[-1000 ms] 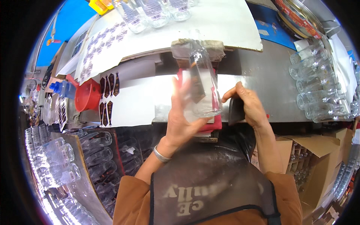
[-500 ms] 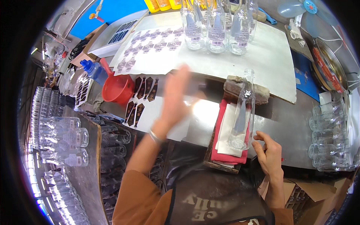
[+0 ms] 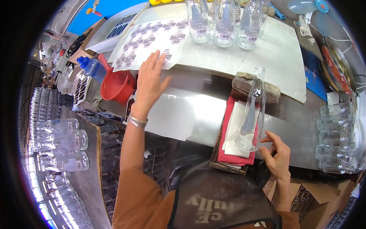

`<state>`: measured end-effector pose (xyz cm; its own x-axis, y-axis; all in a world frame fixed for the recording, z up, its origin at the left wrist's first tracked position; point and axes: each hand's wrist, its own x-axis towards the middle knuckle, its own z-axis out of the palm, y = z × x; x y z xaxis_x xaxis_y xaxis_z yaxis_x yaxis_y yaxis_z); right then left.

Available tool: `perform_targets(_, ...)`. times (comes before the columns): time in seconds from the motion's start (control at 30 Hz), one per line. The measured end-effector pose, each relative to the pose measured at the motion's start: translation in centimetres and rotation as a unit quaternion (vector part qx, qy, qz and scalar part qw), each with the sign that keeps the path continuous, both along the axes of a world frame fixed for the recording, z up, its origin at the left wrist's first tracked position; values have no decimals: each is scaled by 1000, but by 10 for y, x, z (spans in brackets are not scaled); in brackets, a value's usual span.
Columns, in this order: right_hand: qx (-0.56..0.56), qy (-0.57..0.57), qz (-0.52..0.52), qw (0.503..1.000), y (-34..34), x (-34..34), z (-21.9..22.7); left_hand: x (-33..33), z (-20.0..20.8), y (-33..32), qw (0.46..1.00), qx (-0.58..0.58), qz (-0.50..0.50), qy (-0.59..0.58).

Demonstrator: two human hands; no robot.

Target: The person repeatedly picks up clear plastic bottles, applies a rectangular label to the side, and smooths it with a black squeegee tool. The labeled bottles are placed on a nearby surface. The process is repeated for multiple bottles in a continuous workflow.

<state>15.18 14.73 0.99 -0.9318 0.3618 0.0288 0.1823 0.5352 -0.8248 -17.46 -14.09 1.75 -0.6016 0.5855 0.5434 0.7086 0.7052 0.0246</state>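
Observation:
My left hand is open, fingers stretched and thumb apart, over the lower edge of a white sheet of printed labels. Whether its fingertips touch the sheet, I cannot tell. A clear glass bottle lies on white pads and a folded red cloth in a shallow wooden box, its neck against a cloth-wrapped block. Beside the bottle's base, my right hand is empty, fingers loosely bent and apart. The strip of dark labels on the left is mostly hidden behind my left hand and wrist.
Several labelled bottles stand on the white board. A red dipper and a blue-capped bottle sit at left. Stacked glass bottles line the left side, others the right. A cardboard box is low at right.
My left hand has moved left, from over the metal tabletop to the label sheet's edge, and now covers the dark labels. My right hand stays near the bottle's base.

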Motion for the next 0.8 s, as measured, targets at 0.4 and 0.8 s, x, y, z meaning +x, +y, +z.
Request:
perform_targets(0.4,181,30,8,983,-27,-9,-15,93,8,46,810,379,-75,-442)
perform_targets(0.8,176,115,13,978,-24,-9,-22,227,12,109,936,-9,-231,-266)
